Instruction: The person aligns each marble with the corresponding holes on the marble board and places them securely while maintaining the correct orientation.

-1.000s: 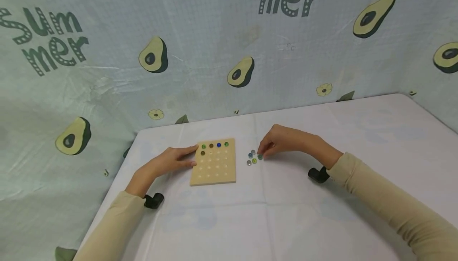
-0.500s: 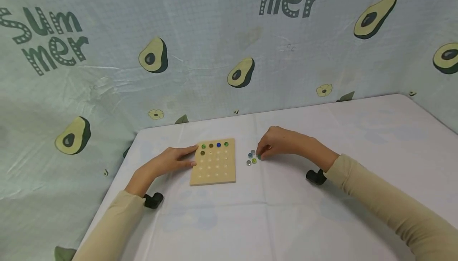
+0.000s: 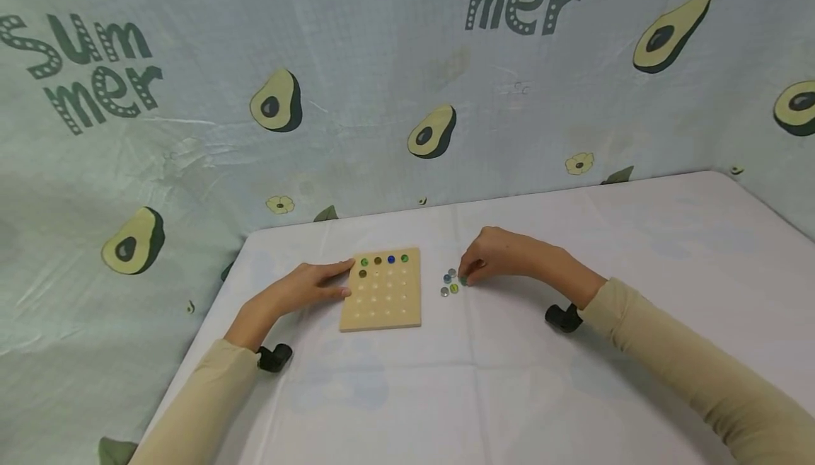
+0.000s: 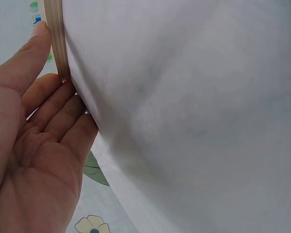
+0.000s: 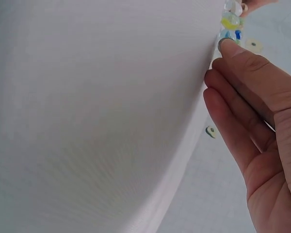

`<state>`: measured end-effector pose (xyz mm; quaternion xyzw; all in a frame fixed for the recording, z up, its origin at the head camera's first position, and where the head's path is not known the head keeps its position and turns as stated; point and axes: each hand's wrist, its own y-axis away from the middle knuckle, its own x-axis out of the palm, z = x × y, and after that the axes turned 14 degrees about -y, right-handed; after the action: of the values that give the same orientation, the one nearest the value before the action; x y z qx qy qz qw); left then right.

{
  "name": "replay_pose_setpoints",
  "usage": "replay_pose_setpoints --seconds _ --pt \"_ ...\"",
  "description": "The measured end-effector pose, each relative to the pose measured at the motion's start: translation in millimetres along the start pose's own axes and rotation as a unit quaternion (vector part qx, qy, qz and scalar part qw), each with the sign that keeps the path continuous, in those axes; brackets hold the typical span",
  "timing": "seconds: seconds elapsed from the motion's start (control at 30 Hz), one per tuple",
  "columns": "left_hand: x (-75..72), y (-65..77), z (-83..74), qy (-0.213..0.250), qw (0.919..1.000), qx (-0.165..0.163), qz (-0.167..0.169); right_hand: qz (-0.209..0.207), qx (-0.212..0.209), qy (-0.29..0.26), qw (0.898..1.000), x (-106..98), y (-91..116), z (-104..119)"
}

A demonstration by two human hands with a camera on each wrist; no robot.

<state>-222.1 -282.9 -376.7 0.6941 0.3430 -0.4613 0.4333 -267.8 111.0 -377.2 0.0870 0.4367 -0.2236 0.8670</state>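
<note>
A square wooden board (image 3: 380, 309) with rows of small hollows lies on the table, a few coloured glass marbles (image 3: 391, 260) seated along its far side. My left hand (image 3: 308, 288) rests against the board's left edge, thumb and fingers apart and mostly straight; the left wrist view shows the fingers (image 4: 63, 116) beside the wooden edge (image 4: 58, 43). Right of the board, my right hand (image 3: 496, 256) pinches a green marble (image 3: 463, 280) at table level. Several other marbles (image 3: 448, 279) lie just left of its fingertips. The right wrist view partly hides the pinched marble behind the thumb (image 5: 247, 63).
White cloth covers the table (image 3: 420, 394). Behind it hangs a pale curtain (image 3: 356, 40) printed with avocados and lettering. A black wrist camera (image 3: 275, 357) sits under the left wrist, another black camera (image 3: 563, 318) under the right.
My right fingers have closed in around the green marble, shifting very slightly. The left hand and the board keep their places; the head view has tilted a little.
</note>
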Motion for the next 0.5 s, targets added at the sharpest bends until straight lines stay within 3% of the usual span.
replay_pose_setpoints --seconds 0.5 --pt "-0.4 3.2 -4.2 -0.001 1.0000 -0.005 0.004 -0.054 -0.017 -0.038 0.998 -3.4 6.0 7.7"
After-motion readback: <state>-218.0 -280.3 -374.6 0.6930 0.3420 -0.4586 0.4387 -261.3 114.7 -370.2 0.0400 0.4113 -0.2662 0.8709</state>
